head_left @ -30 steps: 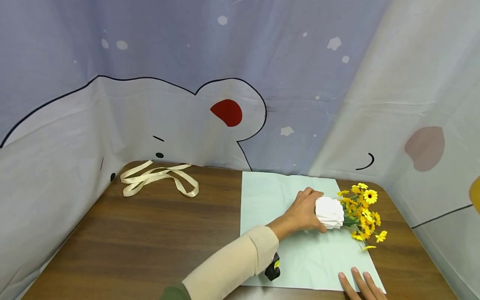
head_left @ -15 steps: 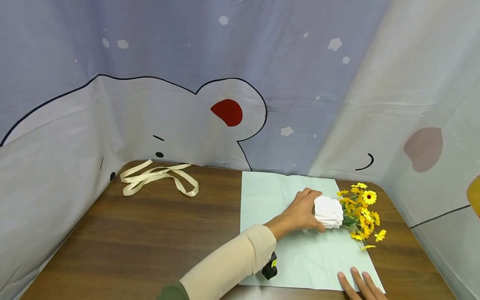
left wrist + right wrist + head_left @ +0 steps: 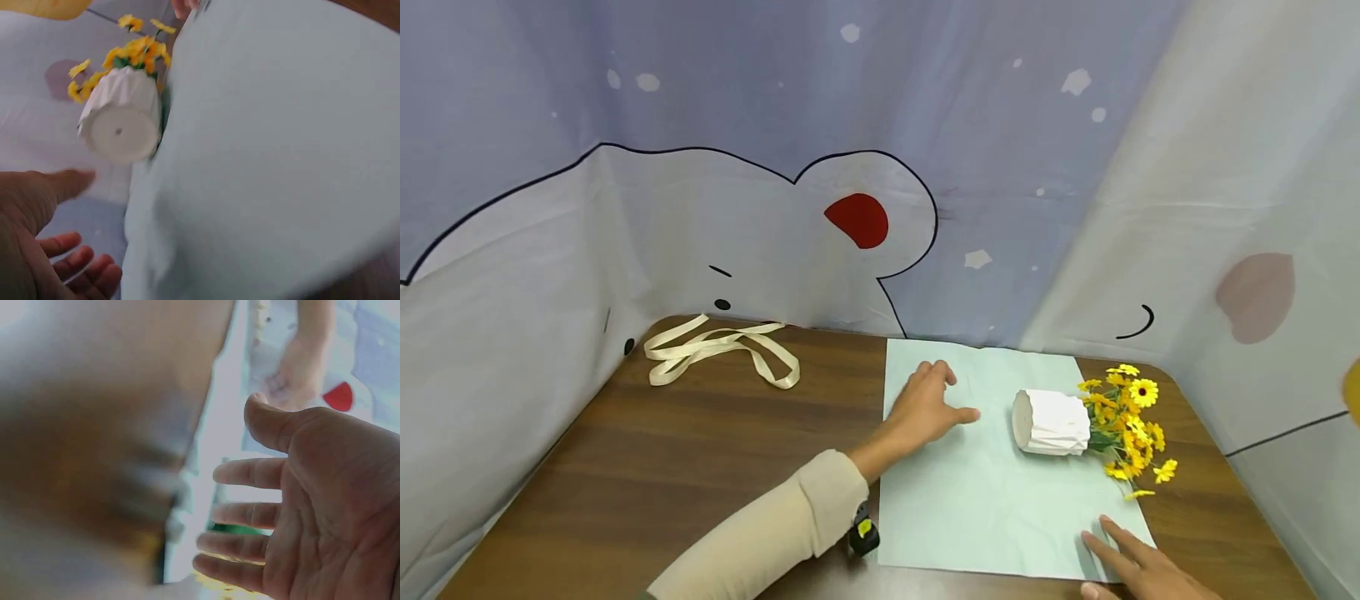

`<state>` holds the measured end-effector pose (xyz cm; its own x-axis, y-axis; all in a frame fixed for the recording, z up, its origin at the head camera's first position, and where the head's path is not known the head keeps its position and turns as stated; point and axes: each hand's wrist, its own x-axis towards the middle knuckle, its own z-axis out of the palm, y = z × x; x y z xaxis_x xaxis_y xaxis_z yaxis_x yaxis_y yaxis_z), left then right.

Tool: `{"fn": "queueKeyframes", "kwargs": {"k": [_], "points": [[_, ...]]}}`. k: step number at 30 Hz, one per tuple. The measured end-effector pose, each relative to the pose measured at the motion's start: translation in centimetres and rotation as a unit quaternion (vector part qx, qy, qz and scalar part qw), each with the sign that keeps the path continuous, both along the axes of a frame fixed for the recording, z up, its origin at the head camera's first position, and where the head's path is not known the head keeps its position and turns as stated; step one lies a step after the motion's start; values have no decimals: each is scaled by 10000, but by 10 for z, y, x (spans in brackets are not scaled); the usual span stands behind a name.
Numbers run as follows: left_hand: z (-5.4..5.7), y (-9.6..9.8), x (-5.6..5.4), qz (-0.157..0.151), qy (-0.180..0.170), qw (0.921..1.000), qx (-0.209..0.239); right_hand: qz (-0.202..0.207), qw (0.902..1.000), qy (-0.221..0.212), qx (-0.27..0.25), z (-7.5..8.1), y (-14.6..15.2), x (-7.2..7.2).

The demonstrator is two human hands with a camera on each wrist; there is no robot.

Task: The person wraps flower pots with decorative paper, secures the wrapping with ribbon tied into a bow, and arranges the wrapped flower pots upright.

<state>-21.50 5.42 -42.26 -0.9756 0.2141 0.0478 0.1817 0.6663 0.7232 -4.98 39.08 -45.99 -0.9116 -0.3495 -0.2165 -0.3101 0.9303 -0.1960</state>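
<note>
A white ribbed flowerpot [image 3: 1054, 422] with yellow artificial flowers [image 3: 1131, 429] lies on its side, its round base facing left. Beneath it is a pale mint sheet of paper [image 3: 970, 517]; the blooms reach past the sheet's right edge. My left hand [image 3: 922, 407] hovers over the sheet's left part, thumb and fingers apart, holding nothing. In the left wrist view the pot's base [image 3: 122, 132] faces that hand [image 3: 56, 237], a gap between them. My right hand [image 3: 1138, 562] is by the sheet's front right corner. Its fingers [image 3: 250, 472] are spread and hold nothing.
A cream ribbon [image 3: 722, 350] lies loosely looped at the back left of the brown wooden table [image 3: 700, 442]. A printed curtain [image 3: 775, 242] hangs along the back and both sides of the table.
My left hand has let go of the flowerpot and moved left, uncovering its base. My right hand has lifted slightly and come further into view. The pot stays on its side.
</note>
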Motion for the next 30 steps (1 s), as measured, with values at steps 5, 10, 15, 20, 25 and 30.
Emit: {"fn": "queueKeyframes", "kwargs": {"k": [5, 10, 15, 20, 25, 30], "points": [[-1, -53, 6, 423, -80, 9958, -808, 276, 9932, 1119, -191, 62, -24, -28], [-11, -76, 11, 370, -906, 9940, -497, 825, 9647, 2493, -215, 83, -36, -65], [-41, -81, -7, 583, -1636, 9847, 119, 602, 9812, 1829, -135, 90, -42, -101], [-25, -84, 2, 1044, -2545, 9505, 1444, 660, 9857, 1544, -155, 81, -44, -121], [-24, -89, 8, 730, -2087, 9710, 907, 591, 9858, 1570, -128, 71, -44, -128], [-32, -89, 11, 172, -401, 9941, -998, 549, 9829, 1753, -109, 68, -43, -134]]}}
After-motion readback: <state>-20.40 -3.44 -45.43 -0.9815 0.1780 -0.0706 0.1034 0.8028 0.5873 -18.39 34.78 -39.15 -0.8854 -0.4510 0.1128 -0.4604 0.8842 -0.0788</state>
